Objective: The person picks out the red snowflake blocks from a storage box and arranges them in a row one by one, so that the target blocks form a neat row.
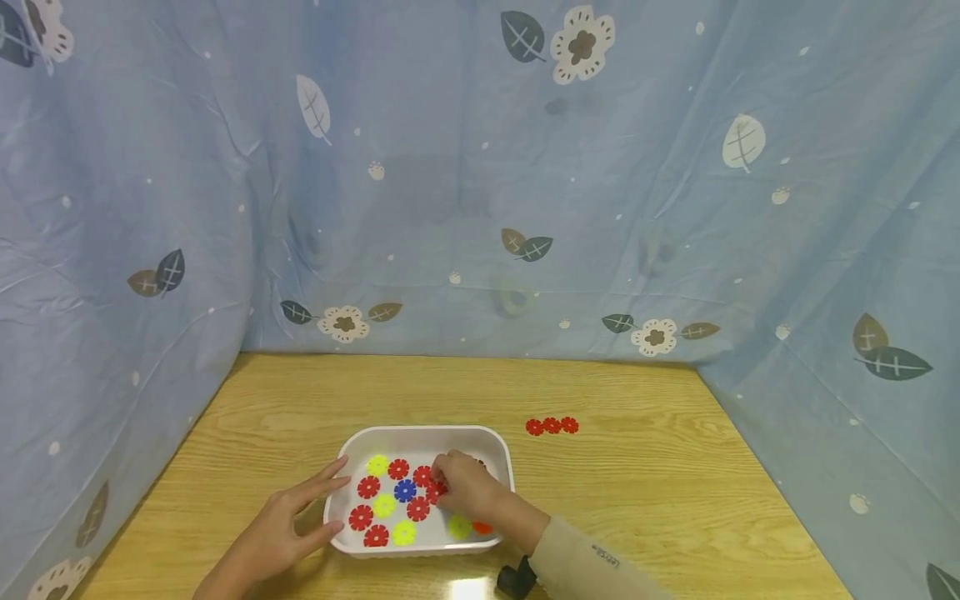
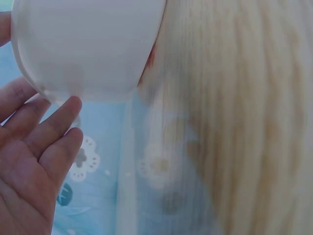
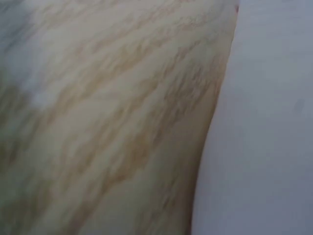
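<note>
passable: table (image 1: 360, 392) behind tray (image 1: 435, 429) | left side: left hand (image 1: 281, 521) blocks | right half: right hand (image 1: 470, 486) blocks

Head view: above, behind left hand (image 1: 281, 521) and right hand (image 1: 468, 490), facing forward-down. Wrist views: close beside each hand, both sharing tray (image 1: 427, 437) and table (image 1: 637, 492).

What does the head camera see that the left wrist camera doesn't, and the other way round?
Only the head view shows the inside of the white tray, with its red pieces, yellow pieces and blue piece, and clearly shows the right hand among them.

Only the left wrist view shows the palm side of the left hand.

Both show the white tray, the left hand beside it, the wooden table and the blue patterned cloth.
</note>
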{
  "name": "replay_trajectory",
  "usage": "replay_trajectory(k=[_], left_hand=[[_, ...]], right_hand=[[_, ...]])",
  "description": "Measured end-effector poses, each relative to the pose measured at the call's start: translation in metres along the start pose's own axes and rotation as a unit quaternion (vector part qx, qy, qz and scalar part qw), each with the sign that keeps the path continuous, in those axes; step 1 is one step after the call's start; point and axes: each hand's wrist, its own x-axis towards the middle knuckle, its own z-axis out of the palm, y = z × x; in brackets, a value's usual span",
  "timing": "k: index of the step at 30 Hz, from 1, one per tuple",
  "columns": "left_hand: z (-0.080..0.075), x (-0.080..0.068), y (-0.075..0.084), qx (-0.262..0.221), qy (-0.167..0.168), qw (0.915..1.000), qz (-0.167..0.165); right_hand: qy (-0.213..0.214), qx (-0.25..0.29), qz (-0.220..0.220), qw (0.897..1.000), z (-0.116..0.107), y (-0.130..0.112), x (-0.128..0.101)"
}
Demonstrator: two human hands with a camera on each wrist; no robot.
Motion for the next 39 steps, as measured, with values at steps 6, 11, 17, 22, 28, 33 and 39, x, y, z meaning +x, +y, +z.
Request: replay_trajectory(k=[6,11,17,22,28,33,39], left_hand=[[-0.0001,-0.0004,-0.0003,-0.001,-0.005,1.0,-0.005],[0.0001,-0.0005,-0.0005,-0.007,-0.012,0.9998,-0.016],[0.0005,-0.0008,-0.0003,-0.01,-0.013,0.9997,-0.02],[0.0011,-0.0006,0.0001,-0.003,-0.006,0.9999,-0.01],[0.0009,-0.0009,0.0008,-0.004,-0.007,0.9999,-0.011],[0.0007,-0.0012,0.0012,-0.001,-0.007,0.9999,-0.011],[0.0011,-0.0007,0.0011,0.001,-0.007,0.9999,-0.012]], right_hand=[[-0.001,-0.02,-0.003,1.0,0.0013,0.0008,0.0003],[-0.007,-0.011,-0.002,1.0,0.0009,0.0003,-0.0002],[-0.016,0.0,-0.004,1.0,0.0002,-0.0004,-0.0004],[-0.021,0.019,0.0,1.0,0.0003,-0.0003,-0.001],[-0.023,0.058,-0.003,0.998,-0.0013,0.0003,-0.0022],[-0.017,0.088,-0.012,0.996,-0.0015,0.0038,-0.0024],[-0.013,0.124,-0.015,0.992,-0.003,0.0058,-0.0008]])
